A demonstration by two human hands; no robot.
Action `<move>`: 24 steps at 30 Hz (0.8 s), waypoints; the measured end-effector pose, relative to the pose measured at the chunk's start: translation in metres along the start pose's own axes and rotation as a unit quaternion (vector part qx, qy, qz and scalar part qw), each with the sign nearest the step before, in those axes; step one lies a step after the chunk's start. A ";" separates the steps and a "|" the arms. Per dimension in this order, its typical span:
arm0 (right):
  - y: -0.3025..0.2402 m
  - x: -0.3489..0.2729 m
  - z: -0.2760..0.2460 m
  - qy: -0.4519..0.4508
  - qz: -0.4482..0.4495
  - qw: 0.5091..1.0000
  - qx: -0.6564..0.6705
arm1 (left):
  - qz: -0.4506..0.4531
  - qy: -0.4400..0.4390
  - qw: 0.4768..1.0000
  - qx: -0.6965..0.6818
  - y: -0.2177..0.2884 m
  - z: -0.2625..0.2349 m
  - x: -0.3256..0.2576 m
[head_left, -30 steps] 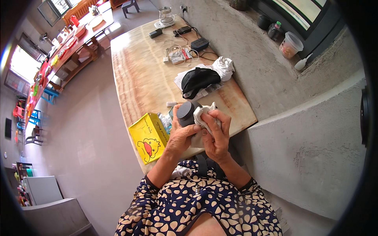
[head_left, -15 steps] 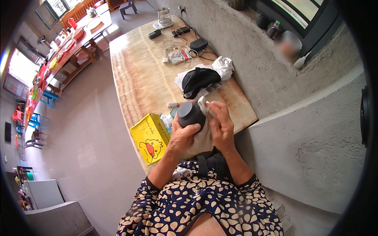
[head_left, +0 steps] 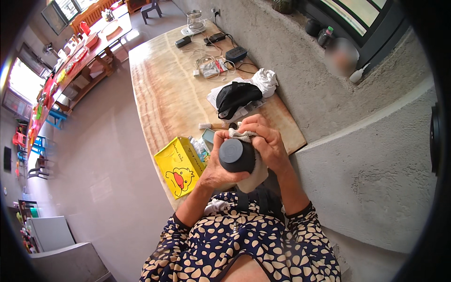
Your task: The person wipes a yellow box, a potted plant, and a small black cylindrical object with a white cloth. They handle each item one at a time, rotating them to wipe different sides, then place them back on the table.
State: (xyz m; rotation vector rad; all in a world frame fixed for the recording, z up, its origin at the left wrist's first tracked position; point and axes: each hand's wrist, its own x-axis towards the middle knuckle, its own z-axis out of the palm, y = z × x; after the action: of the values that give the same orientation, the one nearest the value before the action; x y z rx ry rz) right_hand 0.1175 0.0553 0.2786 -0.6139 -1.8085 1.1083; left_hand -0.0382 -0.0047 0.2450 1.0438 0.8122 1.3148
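Note:
My left hand (head_left: 215, 168) is wrapped round a dark grey cylindrical container (head_left: 236, 156), its round flat end facing up toward me. An off-white cloth (head_left: 256, 177) lies along the container's right side and hangs below it. My right hand (head_left: 268, 141) pinches a bunched part of this cloth against the container's far side. The fingertips of both hands come close together there. Just left of my hands stands a yellow bag (head_left: 174, 165) with a duck picture, with small bottles (head_left: 199, 149) beside it. A brush (head_left: 211, 126) lies beyond my hands, partly hidden by them.
The marble-patterned table (head_left: 159, 84) carries a black pouch (head_left: 238, 97), a white cloth bundle (head_left: 265, 82), tangled cables (head_left: 209, 61), a black adapter box (head_left: 236, 54) and a glass kettle (head_left: 194, 21). A concrete wall (head_left: 300, 70) borders its right side.
The container has turned more end-on toward me and shifted slightly right and down. My right hand has moved the bunched cloth to the container's far edge, and the left fingers now reach it.

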 end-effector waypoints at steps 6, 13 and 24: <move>0.002 0.012 -0.002 -0.031 0.015 0.996 0.082 | 0.002 0.004 1.000 -0.028 -0.002 0.002 0.002; -0.014 -0.007 0.007 0.073 -0.084 0.993 -0.036 | 0.029 0.084 0.990 -0.109 -0.009 0.005 0.008; -0.019 -0.033 0.019 0.174 -0.044 0.981 -0.074 | 0.020 0.042 0.975 -0.216 -0.012 0.015 0.009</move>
State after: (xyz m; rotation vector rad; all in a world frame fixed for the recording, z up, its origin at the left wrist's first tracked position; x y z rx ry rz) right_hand 0.1177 0.0126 0.2771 -0.7572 -1.6041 0.7568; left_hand -0.0189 0.0023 0.2402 0.6649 0.5346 1.4949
